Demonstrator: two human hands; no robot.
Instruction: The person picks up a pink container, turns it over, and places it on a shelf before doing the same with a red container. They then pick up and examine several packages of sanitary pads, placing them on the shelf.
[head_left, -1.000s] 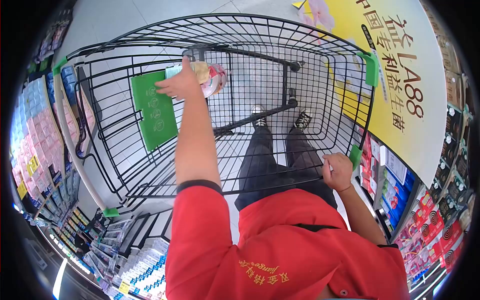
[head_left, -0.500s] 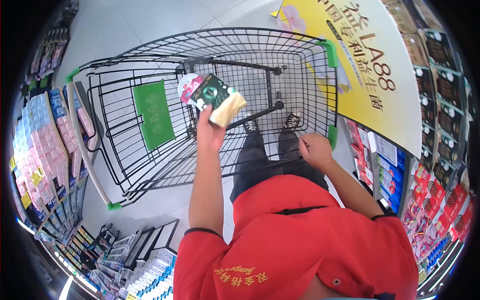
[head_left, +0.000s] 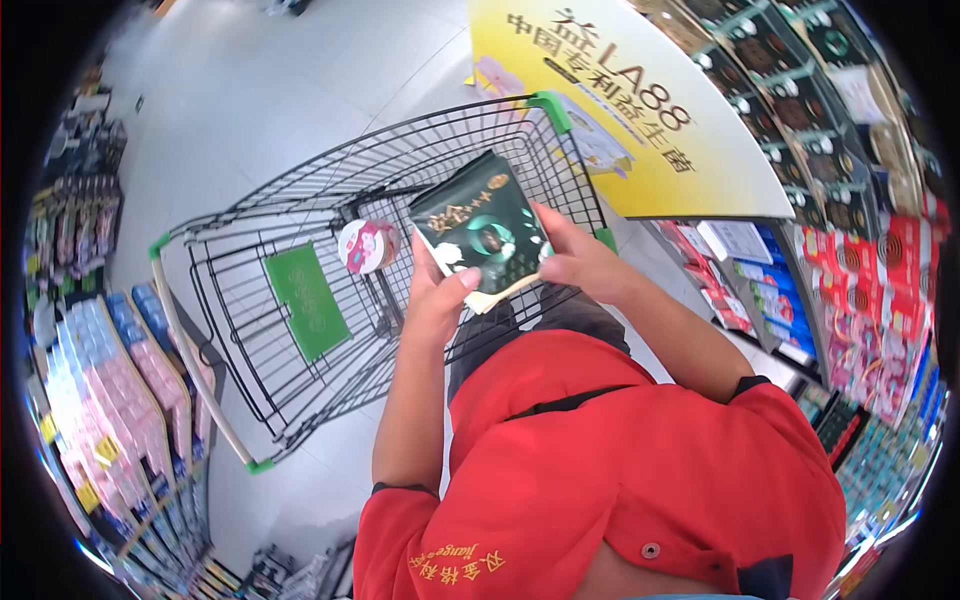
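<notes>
Between your two hands, over the shopping cart [head_left: 551, 112], sits a dark green packet [head_left: 480, 230] with gold lettering, white flower prints and a pale lower edge. Your left hand [head_left: 437, 305] grips its lower left side, thumb on the printed face; your right hand [head_left: 590, 262] has the lower right side the same way, with that thumb near the corner. The fingers behind it are mostly hidden, so you can't tell how far under they reach. It looks light, with a glossy film that may slide a little under dry skin. The body seems soft and padded, likely to give if you pinch hard, though it probably won't break. Your best hold is broad and flat: thumbs on the face, fingers spread across the back, clear of the thinner-looking top edge, which could fold or crease. Just beyond your left hand, a round tub [head_left: 366, 248] with a pink-and-white top shows in the cart; it looks stiffer. Beyond your right hand stands a yellow-and-white banner [head_left: 700, 190].
</notes>
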